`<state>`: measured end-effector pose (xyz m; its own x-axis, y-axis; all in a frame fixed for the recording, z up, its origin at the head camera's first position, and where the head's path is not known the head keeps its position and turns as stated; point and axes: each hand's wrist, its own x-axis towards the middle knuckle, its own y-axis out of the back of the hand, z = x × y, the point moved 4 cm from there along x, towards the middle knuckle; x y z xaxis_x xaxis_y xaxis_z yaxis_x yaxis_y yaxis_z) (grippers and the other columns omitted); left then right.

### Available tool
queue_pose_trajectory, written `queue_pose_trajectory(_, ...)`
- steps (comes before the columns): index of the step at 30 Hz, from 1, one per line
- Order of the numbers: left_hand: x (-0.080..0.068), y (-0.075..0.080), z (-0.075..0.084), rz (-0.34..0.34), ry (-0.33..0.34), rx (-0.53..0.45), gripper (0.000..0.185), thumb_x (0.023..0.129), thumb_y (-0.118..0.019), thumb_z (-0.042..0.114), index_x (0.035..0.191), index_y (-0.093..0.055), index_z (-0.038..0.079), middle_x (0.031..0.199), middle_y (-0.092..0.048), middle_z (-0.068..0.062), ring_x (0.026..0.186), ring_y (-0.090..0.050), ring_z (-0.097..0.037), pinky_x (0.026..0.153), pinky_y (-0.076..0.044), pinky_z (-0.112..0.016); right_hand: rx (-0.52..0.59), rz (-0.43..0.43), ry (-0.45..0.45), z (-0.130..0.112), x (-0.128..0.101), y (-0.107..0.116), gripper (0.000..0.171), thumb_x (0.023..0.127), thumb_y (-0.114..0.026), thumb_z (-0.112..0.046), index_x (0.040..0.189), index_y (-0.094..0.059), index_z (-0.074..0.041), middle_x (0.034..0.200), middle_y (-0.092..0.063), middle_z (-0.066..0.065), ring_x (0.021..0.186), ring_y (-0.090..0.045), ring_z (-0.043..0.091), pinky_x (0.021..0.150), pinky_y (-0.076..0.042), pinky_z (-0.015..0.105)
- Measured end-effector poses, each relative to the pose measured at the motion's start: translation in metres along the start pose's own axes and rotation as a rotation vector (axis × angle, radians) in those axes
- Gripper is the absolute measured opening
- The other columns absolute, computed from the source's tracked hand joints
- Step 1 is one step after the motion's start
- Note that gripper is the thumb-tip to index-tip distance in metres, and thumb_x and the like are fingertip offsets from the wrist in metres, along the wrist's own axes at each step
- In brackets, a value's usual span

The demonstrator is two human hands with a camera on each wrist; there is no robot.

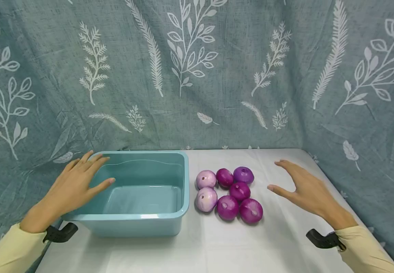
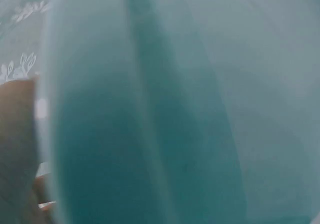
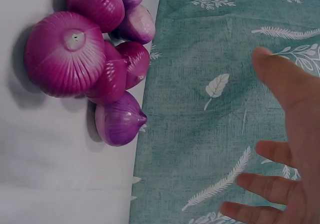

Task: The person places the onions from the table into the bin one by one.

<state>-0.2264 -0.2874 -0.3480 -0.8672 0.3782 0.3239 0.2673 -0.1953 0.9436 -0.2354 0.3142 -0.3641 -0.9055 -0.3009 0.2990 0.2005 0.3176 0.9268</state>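
We see our left hand (image 1: pixel 72 185) resting with straight, relaxed fingers (image 1: pixel 96 159) over the near-left corner of the teal tub (image 1: pixel 169 218), the thumb dipping just inside its rim, gripping nothing; the left wrist view shows only blurred teal wall close up. Our right hand (image 1: pixel 306 189) hovers above the white bench (image 1: pixel 217 250) with its fingers (image 3: pixel 272 156) spread and straight, holding nothing, near but clear of the cluster of 7 purple onions (image 1: pixel 229 189). The onions lie on the bench just beside the tub's right wall, packed so that most touch one another, 2 paler ones on the tub side and the deeper purple ones toward our right hand. The tub appears empty. We judge this to be the opening of a gather-and-place step: nothing is lifted yet, one hand steadies the tub and the other is poised by the onions. The next move, as we read it, calls for closing the right fingers round an outer onion, such as the nearest one (image 1: pixel 251 210), without rolling its neighbours off. We find no brand, label or readable writing anywhere; the curtain (image 1: pixel 197 76) carries only a printed leaf pattern.
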Motion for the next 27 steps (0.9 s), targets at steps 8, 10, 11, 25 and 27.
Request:
queue_pose_trajectory(8,-0.010,0.010,-0.027,0.102,0.104,-0.248,0.051,0.098,-0.073,0.036,0.137,-0.062,0.006,0.134,-0.059,-0.024,0.123,-0.051,-0.051,0.088,-0.043,-0.070,0.051,-0.033,0.005,-0.002,-0.009,-0.015,0.069,0.091,-0.069,-0.065,0.143,-0.057,-0.021,0.136,-0.059,0.003,0.119,-0.058,0.030,0.084,-0.051,0.059)
queue_pose_trajectory(10,-0.014,0.009,-0.037,0.098,0.125,-0.286,0.050,0.097,-0.074,0.033,0.138,-0.062,0.006,0.136,-0.057,-0.025,0.123,-0.049,-0.052,0.085,-0.043,-0.068,0.063,-0.044,0.014,-0.002,-0.010,-0.019,0.068,0.091,-0.069,-0.065,0.144,-0.056,-0.023,0.136,-0.058,0.001,0.117,-0.059,0.027,0.082,-0.052,0.056)
queue_pose_trajectory(11,-0.016,0.008,-0.042,0.094,0.136,-0.297,0.050,0.097,-0.074,0.031,0.139,-0.061,0.006,0.135,-0.057,-0.024,0.122,-0.050,-0.051,0.084,-0.043,-0.067,0.070,-0.050,0.022,-0.002,-0.011,-0.020,0.068,0.091,-0.069,-0.064,0.144,-0.056,-0.023,0.136,-0.058,0.000,0.117,-0.059,0.027,0.082,-0.052,0.055)
queue_pose_trajectory(25,-0.049,-0.024,-0.086,-0.105,0.313,-0.664,0.057,0.107,-0.059,0.031,0.159,-0.041,0.017,0.147,-0.047,-0.007,0.113,-0.055,-0.005,0.083,-0.052,-0.027,0.132,-0.122,0.073,-0.002,-0.021,-0.043,0.070,0.089,-0.072,-0.063,0.146,-0.054,-0.026,0.133,-0.059,-0.003,0.113,-0.061,0.022,0.080,-0.055,0.046)
queue_pose_trajectory(27,-0.052,-0.028,-0.089,-0.113,0.310,-0.711,0.055,0.108,-0.058,0.029,0.159,-0.041,0.018,0.146,-0.047,0.000,0.112,-0.054,0.003,0.084,-0.051,-0.023,0.135,-0.129,0.073,-0.002,-0.023,-0.047,0.071,0.089,-0.072,-0.063,0.146,-0.055,-0.024,0.134,-0.060,-0.001,0.112,-0.061,0.023,0.079,-0.055,0.046)
